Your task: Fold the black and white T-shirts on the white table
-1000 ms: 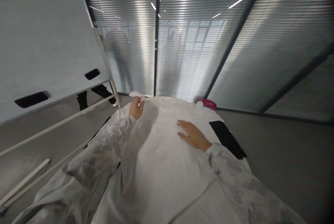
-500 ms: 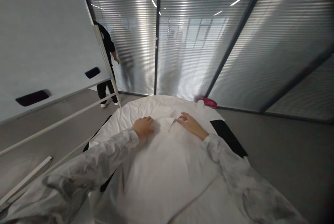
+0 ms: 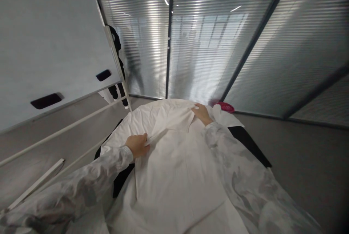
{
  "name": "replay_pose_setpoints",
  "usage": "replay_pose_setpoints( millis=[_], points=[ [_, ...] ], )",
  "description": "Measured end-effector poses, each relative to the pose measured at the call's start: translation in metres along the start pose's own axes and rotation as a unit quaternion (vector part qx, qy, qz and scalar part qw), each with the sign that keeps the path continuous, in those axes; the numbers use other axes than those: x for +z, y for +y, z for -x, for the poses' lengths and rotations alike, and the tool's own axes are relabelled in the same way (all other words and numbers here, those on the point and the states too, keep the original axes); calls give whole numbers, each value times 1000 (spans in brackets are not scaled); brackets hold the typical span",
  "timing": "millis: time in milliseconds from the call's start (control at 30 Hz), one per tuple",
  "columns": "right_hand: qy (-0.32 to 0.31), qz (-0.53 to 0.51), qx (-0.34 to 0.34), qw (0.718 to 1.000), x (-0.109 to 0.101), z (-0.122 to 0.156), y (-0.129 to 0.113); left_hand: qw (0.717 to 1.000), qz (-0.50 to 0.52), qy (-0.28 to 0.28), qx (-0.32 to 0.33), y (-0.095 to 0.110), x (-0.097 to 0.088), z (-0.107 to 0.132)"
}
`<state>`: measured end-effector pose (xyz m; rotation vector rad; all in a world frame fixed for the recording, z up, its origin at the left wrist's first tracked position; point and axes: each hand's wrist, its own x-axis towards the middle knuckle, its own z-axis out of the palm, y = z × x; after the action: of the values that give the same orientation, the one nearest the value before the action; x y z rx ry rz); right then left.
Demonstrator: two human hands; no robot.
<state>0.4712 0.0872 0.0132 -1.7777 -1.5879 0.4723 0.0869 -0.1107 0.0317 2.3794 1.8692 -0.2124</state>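
Observation:
A white shirt (image 3: 181,168) lies spread out before me, its pointed collar (image 3: 178,121) at the far end. My left hand (image 3: 137,145) is closed on the fabric at the shirt's left shoulder side, lifting a fold that runs up toward the collar. My right hand (image 3: 202,114) pinches the fabric by the collar's right end, farther from me than the left. Loose white cloth (image 3: 136,120) with wrinkles lies under and beyond the shirt. The right fingertips are partly hidden by the fabric.
Black patches (image 3: 249,145) show at the sides of the white cloth. A red basket (image 3: 225,107) stands beyond it at the right. To the left is a whiteboard (image 3: 54,45) on a white frame, with a person in black (image 3: 116,41) partly behind it. Blinds (image 3: 201,59) line the wall.
My left hand has moved left and nearer, drawing up the fabric. My right hand has moved farther away and slightly right. The collar area is now stretched out. The person is more hidden.

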Motion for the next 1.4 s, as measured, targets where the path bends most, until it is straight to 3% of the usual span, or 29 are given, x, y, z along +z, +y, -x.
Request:
replay_pose_setpoints(
  millis=[100, 167, 333, 433, 567, 767, 833, 933, 1000, 1133, 1267, 1400],
  points=[
    [59, -38, 51, 996, -6, -8, 0, 1000, 1, -23, 2, 9, -9, 15],
    [57, -67, 85, 992, -6, -6, 3, 1000, 0, -22, 15, 16, -15, 26],
    [-68, -88, 112, 988, 2, 16, 15, 999, -9, -20, 41, 19, -20, 54],
    [-93, -101, 93, 986, 5, 23, 18, 998, -7, -23, 52, 17, -21, 65],
    [-44, -116, 78, 989, 2, 13, 15, 995, 9, -33, 89, 25, -20, 76],
    [94, -78, 72, 990, -14, -10, 13, 984, 77, -50, 153, 65, -13, 100],
    [71, -62, 63, 994, -15, -11, 15, 980, 87, -65, 164, 77, -11, 105],
    [-51, -31, 52, 997, -12, -5, 20, 978, 95, -77, 170, 90, -7, 107],
    [-88, -15, 48, 995, -10, -3, 23, 976, 104, -83, 171, 98, -4, 105],
    [-54, -31, 36, 997, -10, -5, 26, 965, 165, -95, 180, 110, -1, 105],
    [-9, -77, 35, 996, -14, -6, 33, 932, 239, -171, 213, 113, -9, 109],
    [-35, -115, 20, 993, -20, 0, 46, 925, 186, -217, 251, 111, -24, 112]
  ],
)
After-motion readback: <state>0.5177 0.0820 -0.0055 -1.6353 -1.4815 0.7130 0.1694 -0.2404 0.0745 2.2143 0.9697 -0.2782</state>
